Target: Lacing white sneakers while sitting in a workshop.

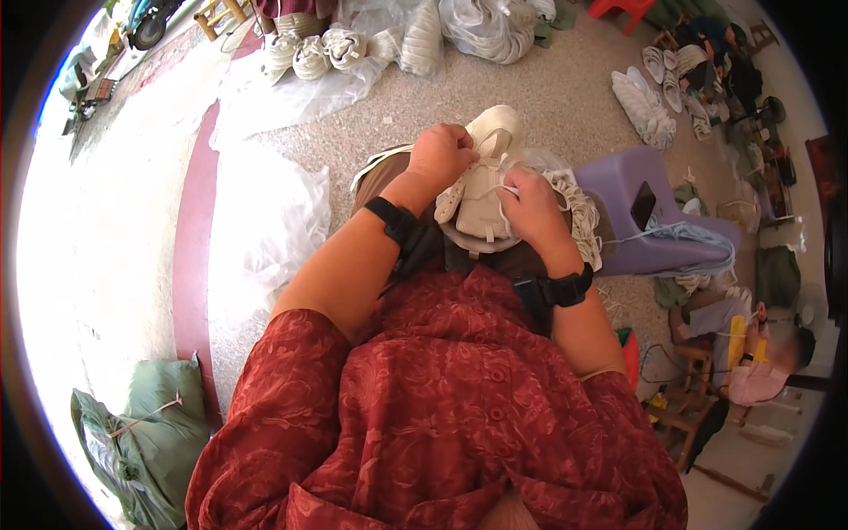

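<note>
Pinching lace (507, 188): right hand (533, 205) | left hand (439, 161) at shoe (495, 121), grip unclear | purple stool (611, 190) on speckled floor (565, 84)

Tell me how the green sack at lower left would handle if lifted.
The green sack would probably sag, since its covering is creased. It may be bulky to lift, as it looks bulging, though its weight can't be judged. Its lumpy, uneven shape seems unlikely to roll.

Shirt (415, 397) is showing a red tonal floral print; round buttons (496, 413) are lining its front; short sleeves (281, 375) are leaving forearms (340, 269) bare. Wide black wristbands (570, 288) are showing; trousers (382, 182) are appearing brown.
</note>
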A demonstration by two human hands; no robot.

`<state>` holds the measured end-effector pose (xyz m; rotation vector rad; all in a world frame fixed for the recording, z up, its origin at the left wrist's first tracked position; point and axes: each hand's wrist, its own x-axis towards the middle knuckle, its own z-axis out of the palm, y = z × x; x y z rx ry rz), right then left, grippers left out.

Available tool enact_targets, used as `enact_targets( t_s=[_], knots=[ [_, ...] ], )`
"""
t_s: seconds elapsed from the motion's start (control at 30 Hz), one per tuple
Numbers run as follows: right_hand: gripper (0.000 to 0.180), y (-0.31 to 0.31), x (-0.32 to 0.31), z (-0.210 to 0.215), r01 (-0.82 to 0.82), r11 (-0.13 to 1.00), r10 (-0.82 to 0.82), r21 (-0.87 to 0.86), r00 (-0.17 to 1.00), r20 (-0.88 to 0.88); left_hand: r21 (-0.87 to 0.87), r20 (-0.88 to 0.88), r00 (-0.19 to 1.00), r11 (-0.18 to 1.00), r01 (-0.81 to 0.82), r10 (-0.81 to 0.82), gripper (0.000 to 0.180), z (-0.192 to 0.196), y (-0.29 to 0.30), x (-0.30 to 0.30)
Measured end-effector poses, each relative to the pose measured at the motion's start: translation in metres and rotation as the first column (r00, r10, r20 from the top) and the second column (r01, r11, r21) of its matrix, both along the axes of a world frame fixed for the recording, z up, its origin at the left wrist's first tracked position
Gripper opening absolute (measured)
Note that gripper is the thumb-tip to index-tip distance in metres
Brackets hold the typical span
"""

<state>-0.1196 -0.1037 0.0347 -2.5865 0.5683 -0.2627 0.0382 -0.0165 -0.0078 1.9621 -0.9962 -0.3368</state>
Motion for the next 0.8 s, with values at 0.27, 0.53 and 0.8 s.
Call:
enact_targets(
  t_s=[0.27,0.53,0.8],
  knots=[
    [0.014,-0.012,0.016,-0.011,0.044,0.747,-0.207,0.663,0.964,0.169,0.247,0.346,0.929,0.968,0.046,-0.132,0.013,0.011,0.008,-0.026],
    [0.014,-0.007,0.044,-0.024,0.064,0.995,-0.064,-0.072,0.998,0.004,0.267,0.291,0.941,0.959,0.093,-0.172,0.017,0.006,0.003,-0.010],
    [0.010,0.006,0.042,-0.032,0.055,0.979,-0.060,-0.195,0.998,-0.021,0.067,-0.013,0.893,0.891,0.449,-0.449,0.023,-0.004,0.005,0.025]
  ],
)
